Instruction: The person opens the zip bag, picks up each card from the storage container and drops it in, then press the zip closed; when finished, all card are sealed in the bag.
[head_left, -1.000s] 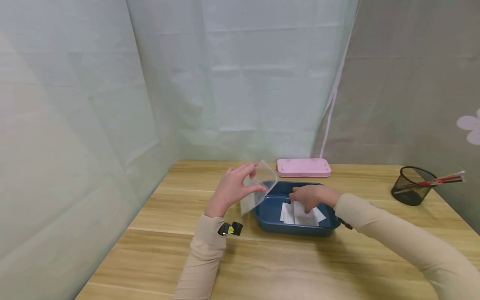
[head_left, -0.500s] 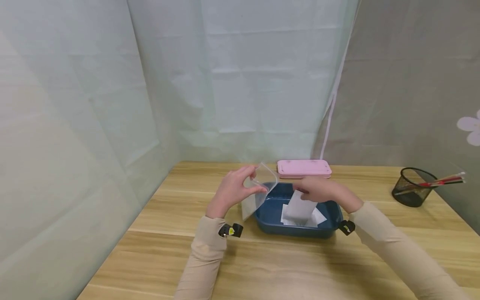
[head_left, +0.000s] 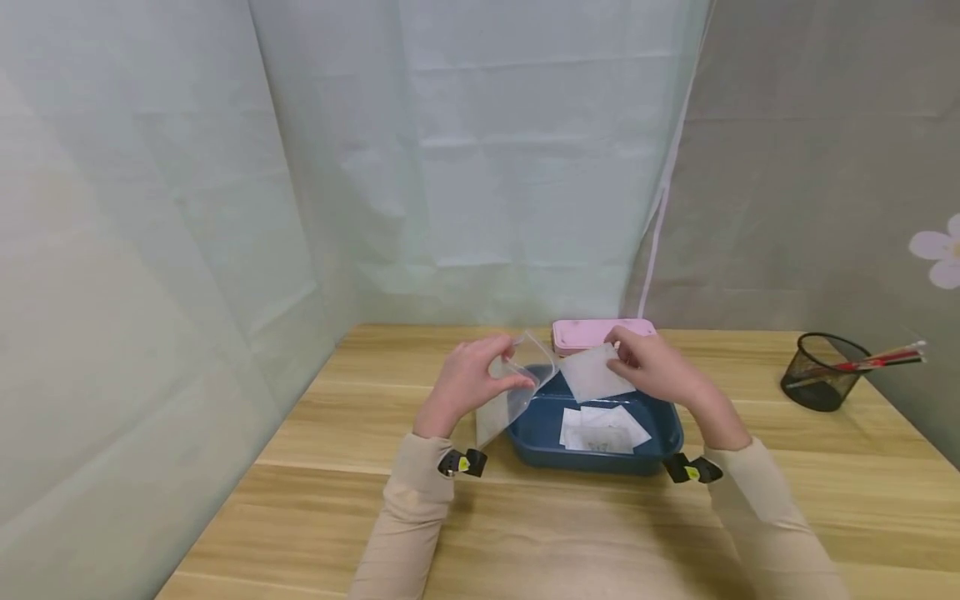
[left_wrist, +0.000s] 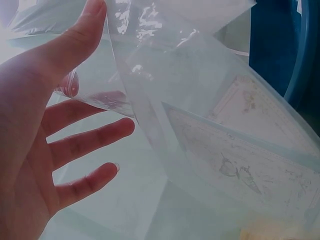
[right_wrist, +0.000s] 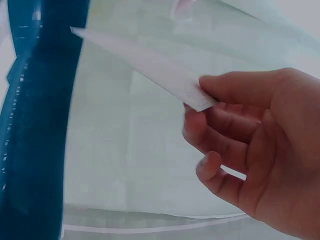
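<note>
Card: white paper card in the air over the blue tray's back edge, just R of the bag mouth — tilted, near edge-on in the R wrist view.
R hand: right hand pinches the card's R end, thumb on top & fingers curled under — clamped on it.
Bag: clear plastic bag hangs at the tray's L end, mouth up toward the card; a printed card already shows inside it in the L wrist view.
L hand: left hand holds the bag's top edge, thumb one side & a fingertip behind the film, clamped on it; other fingers spread loose.
Handling (judgement): card looks light, thin, fairly stiff but will bend or crease if squeezed; best held by an edge or corner, as now. Bag is limp & slick, so the mouth probably needs holding apart.
Tray: blue tray on the table, more white cards flat inside.
Table: light wood table, grain running L–R.
Others: pink case just behind the tray; black mesh pen cup w/ pencils, well apart at R.
Room: pale creased sheeting as backdrop; grey wall w/ a flower sticker at R.
</note>
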